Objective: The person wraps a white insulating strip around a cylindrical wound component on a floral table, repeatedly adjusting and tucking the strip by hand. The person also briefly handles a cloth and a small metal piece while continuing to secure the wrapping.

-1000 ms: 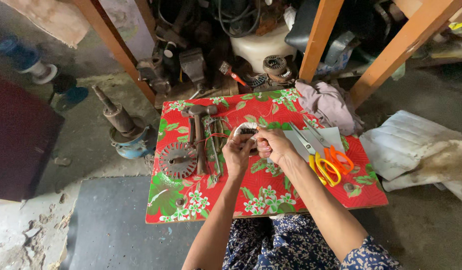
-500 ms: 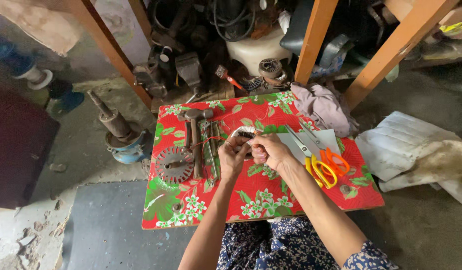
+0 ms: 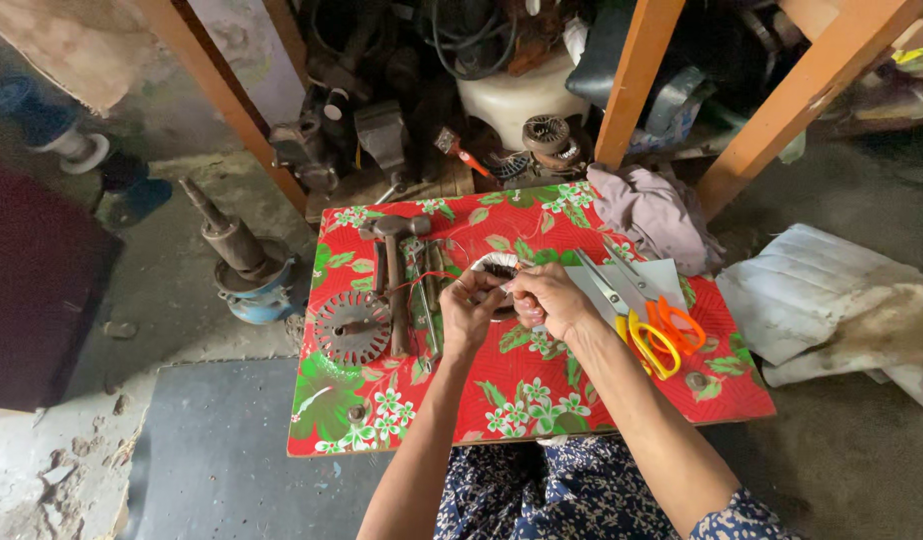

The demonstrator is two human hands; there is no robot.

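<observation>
I am pinching a small wound coil ring [image 3: 498, 266] between my left hand [image 3: 468, 315] and right hand [image 3: 544, 297], above the red floral board [image 3: 521, 400]; its thin wire looks fragile, so the stiffer rim seems the safest hold.

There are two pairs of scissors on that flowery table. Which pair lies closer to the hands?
The yellow-handled scissors lie closer, just beside the right hand. The orange-handled scissors lie on their far side, nearer the table's right edge.
</observation>
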